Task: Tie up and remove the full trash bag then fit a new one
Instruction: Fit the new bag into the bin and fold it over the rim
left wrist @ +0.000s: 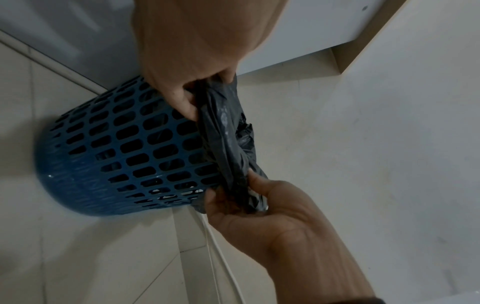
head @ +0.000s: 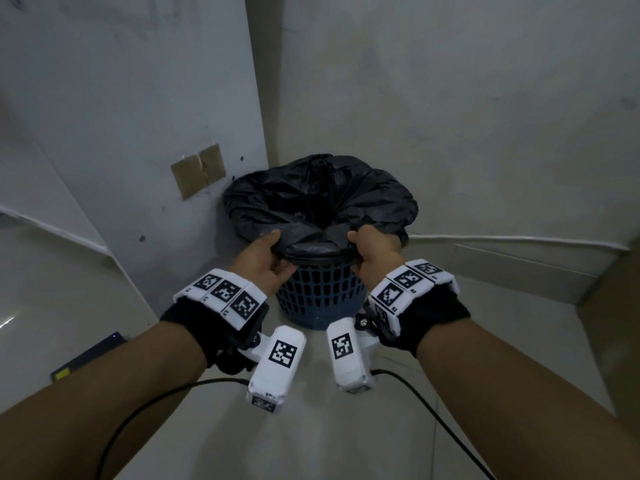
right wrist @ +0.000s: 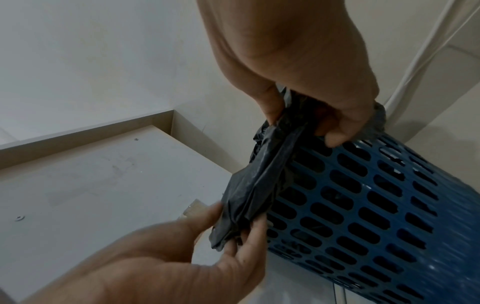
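A black trash bag (head: 318, 199) lines a blue perforated basket (head: 318, 296) standing on the floor in a wall corner. The bag's mouth is folded over the basket's rim and lies open, dark inside. My left hand (head: 273, 252) grips the bag's near edge at the rim's left, thumb on top. My right hand (head: 360, 247) grips the same edge a little to the right. In the left wrist view the left hand (left wrist: 189, 98) pinches the bag (left wrist: 226, 144) against the basket (left wrist: 116, 148). The right wrist view has the right hand (right wrist: 311, 123) bunching the plastic (right wrist: 254, 185).
White walls meet right behind the basket. A taped cardboard patch (head: 199, 171) is on the left wall. A dark flat device (head: 90, 355) lies on the floor at the left, and a brown panel (head: 616, 306) stands at the right. Black cables (head: 433, 410) trail from my wrists.
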